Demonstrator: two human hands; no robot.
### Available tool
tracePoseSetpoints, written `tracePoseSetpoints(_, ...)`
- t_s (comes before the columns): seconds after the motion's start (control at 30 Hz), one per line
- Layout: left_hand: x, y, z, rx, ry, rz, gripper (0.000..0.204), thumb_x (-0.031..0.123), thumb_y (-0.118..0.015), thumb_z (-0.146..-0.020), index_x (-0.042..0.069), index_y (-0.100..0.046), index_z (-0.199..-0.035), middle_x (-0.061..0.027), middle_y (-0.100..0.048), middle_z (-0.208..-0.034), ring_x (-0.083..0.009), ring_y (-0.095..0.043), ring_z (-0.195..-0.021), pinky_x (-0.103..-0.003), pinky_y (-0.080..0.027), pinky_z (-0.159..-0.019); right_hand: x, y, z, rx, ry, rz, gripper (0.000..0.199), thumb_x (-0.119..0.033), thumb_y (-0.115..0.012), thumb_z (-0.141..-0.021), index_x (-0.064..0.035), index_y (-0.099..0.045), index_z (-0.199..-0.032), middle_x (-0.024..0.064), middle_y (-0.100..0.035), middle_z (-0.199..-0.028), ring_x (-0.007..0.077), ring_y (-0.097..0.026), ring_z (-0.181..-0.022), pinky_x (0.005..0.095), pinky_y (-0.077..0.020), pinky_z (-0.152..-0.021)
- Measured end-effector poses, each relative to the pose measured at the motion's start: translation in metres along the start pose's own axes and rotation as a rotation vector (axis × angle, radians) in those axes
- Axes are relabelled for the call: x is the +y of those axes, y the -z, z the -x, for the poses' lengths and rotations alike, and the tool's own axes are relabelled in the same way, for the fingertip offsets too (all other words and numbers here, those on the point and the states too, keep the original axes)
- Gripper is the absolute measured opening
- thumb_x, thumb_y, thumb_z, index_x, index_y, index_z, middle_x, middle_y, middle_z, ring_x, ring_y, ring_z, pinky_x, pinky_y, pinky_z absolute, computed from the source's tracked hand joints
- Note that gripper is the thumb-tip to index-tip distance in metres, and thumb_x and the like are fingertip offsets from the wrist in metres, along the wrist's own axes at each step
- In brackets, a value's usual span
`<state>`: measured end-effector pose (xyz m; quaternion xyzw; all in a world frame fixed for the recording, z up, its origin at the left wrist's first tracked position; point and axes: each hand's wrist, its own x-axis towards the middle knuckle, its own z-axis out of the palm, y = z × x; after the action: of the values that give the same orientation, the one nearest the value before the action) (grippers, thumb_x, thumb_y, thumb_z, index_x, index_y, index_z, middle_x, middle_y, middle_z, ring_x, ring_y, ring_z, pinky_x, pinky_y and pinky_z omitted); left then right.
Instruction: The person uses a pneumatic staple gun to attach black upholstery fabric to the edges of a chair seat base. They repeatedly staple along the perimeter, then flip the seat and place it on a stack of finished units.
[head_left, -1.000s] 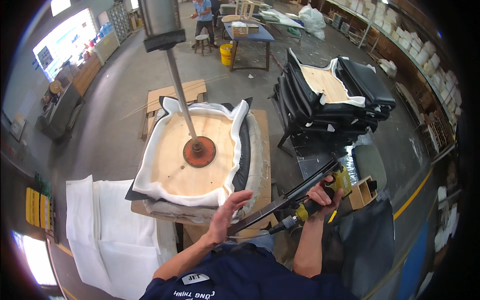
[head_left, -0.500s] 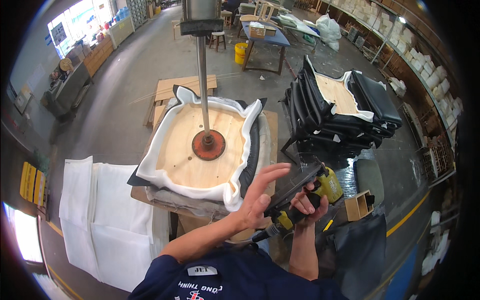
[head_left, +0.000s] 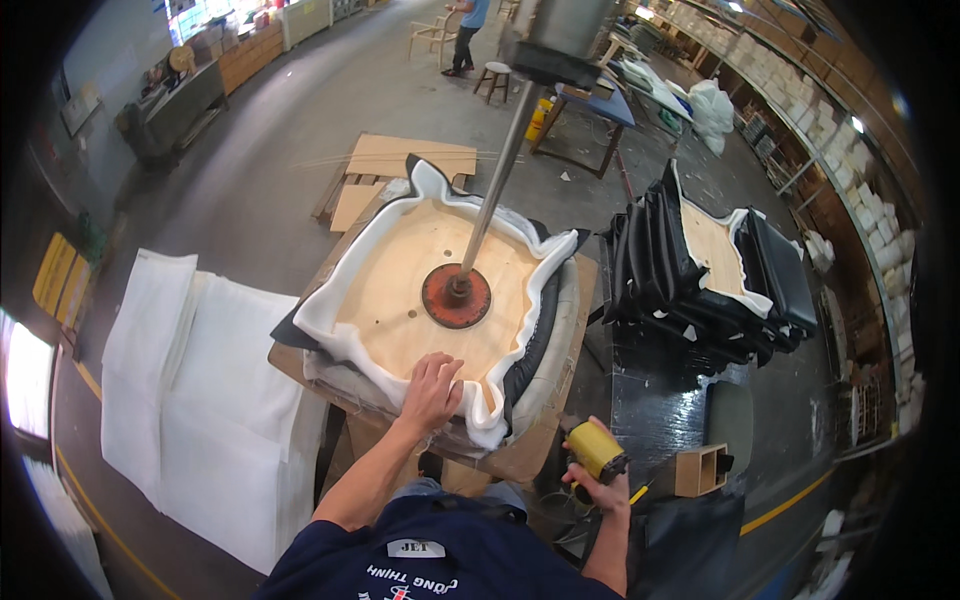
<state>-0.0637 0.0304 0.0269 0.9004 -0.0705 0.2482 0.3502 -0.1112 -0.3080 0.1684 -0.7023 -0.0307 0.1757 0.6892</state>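
Observation:
A square chair seat (head_left: 400, 270) lies bottom up before me, its plywood bare in the middle. White padding (head_left: 345, 345) and the black cover (head_left: 535, 345) stand up around its rim. A round red press foot (head_left: 457, 296) on a steel rod (head_left: 497, 185) rests on the plywood. My left hand (head_left: 432, 392) is closed over the near edge of the padding, fingers bent inward; its thumb is hidden. Off the seat's near right corner, my right hand (head_left: 598, 487) grips a yellow staple gun (head_left: 597, 450) by its handle.
Stacked black seats (head_left: 690, 270) stand at the right, beside a small wooden box (head_left: 702, 470). White sheets (head_left: 215, 390) hang at the left. Cardboard (head_left: 415, 155) lies beyond the seat. A person (head_left: 466, 35) stands farther back near a stool (head_left: 493, 80).
My left hand has come down from the air onto the seat's near edge. The staple gun has been lowered and turned in my right hand. The whole view has tilted.

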Motion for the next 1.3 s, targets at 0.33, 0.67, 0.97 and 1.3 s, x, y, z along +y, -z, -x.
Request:
tracePoseSetpoints(0.33,-0.030,0.026,-0.006,0.013,0.076,0.056,0.027,0.010,-0.067,-0.089,0.005,-0.064,-0.115,-0.0155,-0.062,-0.114,-0.0377,-0.058,-0.113,-0.048,-0.050,-0.096,0.004,-0.004,-0.011,-0.037,0.000,0.114,0.082,0.007,-0.076,-0.084,-0.0045,-0.040,-0.156,0.0148,-0.070,-0.117,0.0174,-0.070,-0.087,0.0323,-0.0603,-0.076)
tracePoseSetpoints(0.67,-0.066,0.048,-0.016,-0.095,0.050,0.006,0.027,0.017,-0.066,-0.092,0.006,-0.066,-0.117,-0.0156,-0.065,-0.111,-0.0365,-0.061,-0.108,-0.045,-0.051,-0.094,0.018,-0.018,-0.040,-0.030,-0.068,0.045,0.082,0.007,-0.072,-0.088,-0.0087,-0.034,-0.159,0.0177,-0.067,-0.123,0.0167,-0.068,-0.086,0.0308,-0.0608,-0.072)
tracePoseSetpoints(0.97,-0.011,0.014,-0.058,-0.444,0.232,-0.159,0.081,0.058,-0.071,-0.084,0.011,-0.051,-0.147,-0.0159,-0.048,-0.149,-0.0401,-0.042,-0.139,-0.063,-0.032,-0.114,0.031,-0.031,-0.069,-0.004,-0.172,0.005,0.078,0.005,-0.072,-0.090,-0.0061,-0.036,-0.158,0.0169,-0.066,-0.124,0.0170,-0.070,-0.082,0.0297,-0.0603,-0.070)
tracePoseSetpoints(1.3,-0.022,-0.045,-0.046,-0.683,0.204,-0.321,0.115,0.081,-0.068,-0.072,0.026,-0.026,-0.165,-0.0125,-0.005,-0.175,-0.0454,0.000,-0.159,-0.076,-0.008,-0.119,0.032,-0.054,-0.114,-0.046,-0.253,0.037,0.073,0.001,-0.072,-0.092,-0.0038,-0.038,-0.156,0.0156,-0.068,-0.122,0.0176,-0.068,-0.074,0.0303,-0.0595,-0.069)
